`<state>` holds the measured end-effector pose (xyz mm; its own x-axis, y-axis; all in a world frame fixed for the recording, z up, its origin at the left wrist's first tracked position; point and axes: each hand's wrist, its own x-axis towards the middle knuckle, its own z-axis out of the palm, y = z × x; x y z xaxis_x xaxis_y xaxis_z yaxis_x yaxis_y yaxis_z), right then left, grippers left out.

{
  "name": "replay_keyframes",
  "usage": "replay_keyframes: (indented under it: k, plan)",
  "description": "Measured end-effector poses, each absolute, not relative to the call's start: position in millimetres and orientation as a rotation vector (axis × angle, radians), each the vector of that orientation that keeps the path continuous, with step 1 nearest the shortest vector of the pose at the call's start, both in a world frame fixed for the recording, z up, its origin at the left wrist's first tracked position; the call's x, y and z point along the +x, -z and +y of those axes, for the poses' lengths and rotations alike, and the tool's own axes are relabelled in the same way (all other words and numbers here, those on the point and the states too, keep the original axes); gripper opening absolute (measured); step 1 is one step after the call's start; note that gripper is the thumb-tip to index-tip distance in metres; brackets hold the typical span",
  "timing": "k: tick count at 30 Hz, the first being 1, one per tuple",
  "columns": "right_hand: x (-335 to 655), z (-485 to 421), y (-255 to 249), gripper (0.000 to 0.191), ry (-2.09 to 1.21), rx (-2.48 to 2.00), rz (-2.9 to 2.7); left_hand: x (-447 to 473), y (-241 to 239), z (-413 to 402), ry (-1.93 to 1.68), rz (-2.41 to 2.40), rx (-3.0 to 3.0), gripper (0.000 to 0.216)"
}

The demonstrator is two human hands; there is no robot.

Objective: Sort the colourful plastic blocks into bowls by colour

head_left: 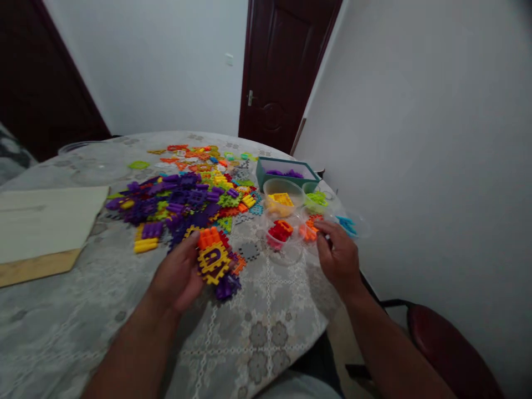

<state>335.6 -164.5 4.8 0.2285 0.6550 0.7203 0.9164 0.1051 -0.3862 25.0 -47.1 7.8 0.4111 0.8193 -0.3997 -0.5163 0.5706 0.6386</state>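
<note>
My left hand (183, 277) is closed around joined plastic building pieces; a yellow one (213, 262) with a dark letter-like mark and an orange ribbed one (209, 238) show. My right hand (338, 257) hovers by a clear plastic tub holding orange pieces (311, 227). Its fingers are curled together, and whatever is in them is hidden. Beside that tub, other clear tubs hold red pieces (280, 231), yellow pieces (281, 202), lime green pieces (316, 198) and blue pieces (346, 225). Left of the tubs spreads a heap of mixed, mostly purple pieces (187, 194).
A teal-edged box (262, 176) with purple pieces inside stands behind the tubs. At the left lies a pale board (45, 221). The round table wears a patterned cloth (266, 316). A dark red chair (449, 349) is at the lower right, near the wall.
</note>
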Motion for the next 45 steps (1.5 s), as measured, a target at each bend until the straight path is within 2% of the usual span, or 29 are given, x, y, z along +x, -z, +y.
replay_keyframes:
  k: [6,11,18,24,30,39,45]
  plan:
    - [229.9,-156.8,-5.4,0.038,-0.072,-1.315,-1.945,25.0,-8.0,-49.9,-0.89,0.639,0.427,0.04]
    - [192.7,-138.2,0.3,0.046,-0.157,-1.298,-2.076,26.9,-4.3,-50.8,-0.908,0.563,0.363,0.033]
    - [188.2,-126.8,12.7,0.022,-0.219,-1.302,-2.086,26.2,4.5,-48.6,-0.913,0.546,0.33,0.026]
    - [193.3,-131.5,4.9,0.022,-0.283,-1.254,-1.958,27.4,-2.1,-50.9,-0.878,0.602,0.376,0.025]
    - [230.2,-135.3,-7.3,0.017,-0.12,-1.391,-1.81,25.9,-9.1,-50.8,-0.862,0.669,0.395,0.024]
    - [346.7,-136.2,-13.7,0.016,0.282,-1.661,-1.633,26.4,-10.5,-50.4,-0.87,0.752,0.451,0.025]
    - [391.1,-80.0,-21.3,0.015,0.391,-1.669,-1.732,27.3,-9.7,-51.1,-0.838,0.726,0.491,0.027]
